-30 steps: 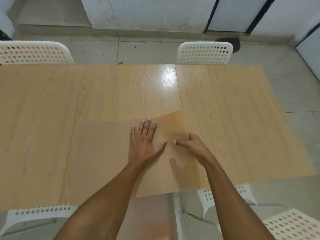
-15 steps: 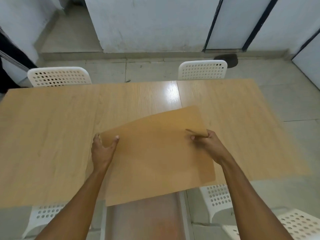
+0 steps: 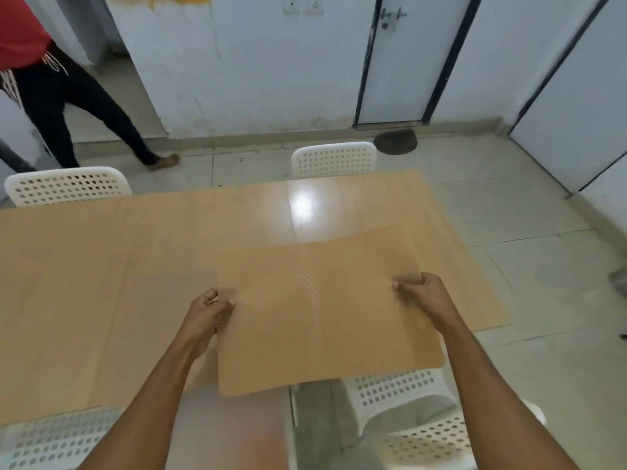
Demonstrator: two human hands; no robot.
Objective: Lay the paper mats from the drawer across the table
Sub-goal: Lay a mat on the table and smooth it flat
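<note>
A tan paper mat [image 3: 322,307] with a dotted texture hangs just above the near middle of the wooden table [image 3: 84,266], its near edge past the table's front. My left hand [image 3: 205,317] pinches the mat's left edge. My right hand [image 3: 424,293] pinches its right edge. Another mat [image 3: 159,317] of the same colour lies flat on the table to the left, partly under the held one. No drawer is in view.
White perforated chairs stand at the far side [image 3: 334,161], [image 3: 68,186] and at the near side [image 3: 400,398], [image 3: 57,439]. A person [image 3: 51,86] in dark trousers walks at the far left. A dark floor mat [image 3: 395,141] lies by the door.
The top mat has been lifted off the one beneath and carried to the right. My left hand went from lying flat on it to gripping its left edge. The view has tilted up.
</note>
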